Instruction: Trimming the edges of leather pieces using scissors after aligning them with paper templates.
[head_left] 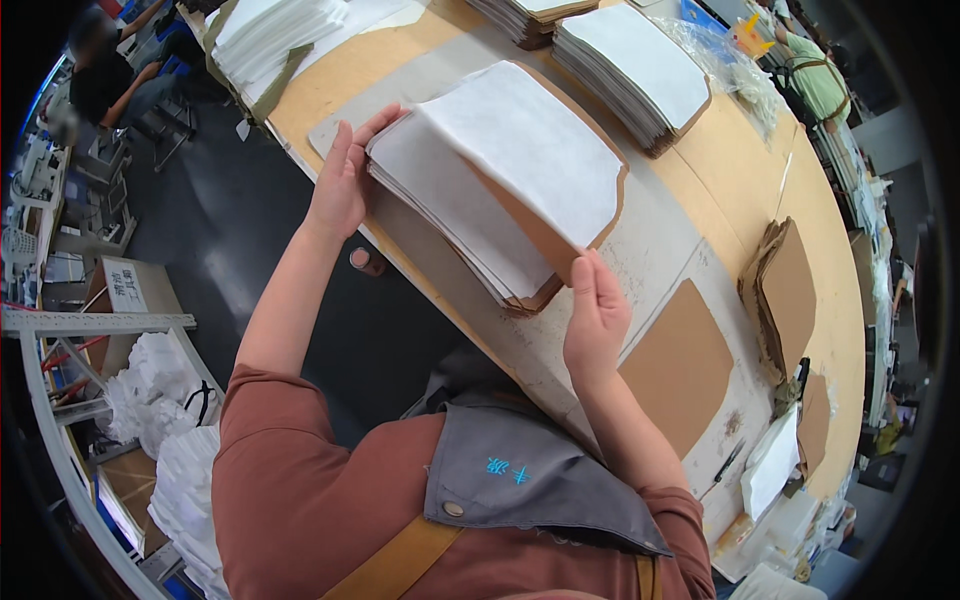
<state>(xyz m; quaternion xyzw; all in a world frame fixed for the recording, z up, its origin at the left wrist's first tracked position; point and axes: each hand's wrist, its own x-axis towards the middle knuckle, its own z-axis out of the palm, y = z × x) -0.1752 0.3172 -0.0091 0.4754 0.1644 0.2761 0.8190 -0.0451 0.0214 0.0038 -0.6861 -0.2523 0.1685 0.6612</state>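
Item: stack of flat panels (470, 215), white-faced with brown card backing, rounded corners; located at centre of the frame, on the near edge of the worktop (735, 165).
Condition: edges roughly squared; the top panels (535, 150) are lifted and fanned open, the brown underside shown along the lower right edge.
Step in hand, as judged: the upper sheets are being peeled off or counted away from the pile. A clean separation at the raised corner is called for next, with the lower pile kept from sliding.
Hands: left hand (345, 180) is laid open and flat against the stack's left edge, steadying it; right hand (597, 315) is closed in a pinch on the lifted panels' lower corner.
Surroundings: a single brown card piece (680, 365) at lower right; further stacks (640, 70) at upper centre; brown pieces (785, 295) at right.
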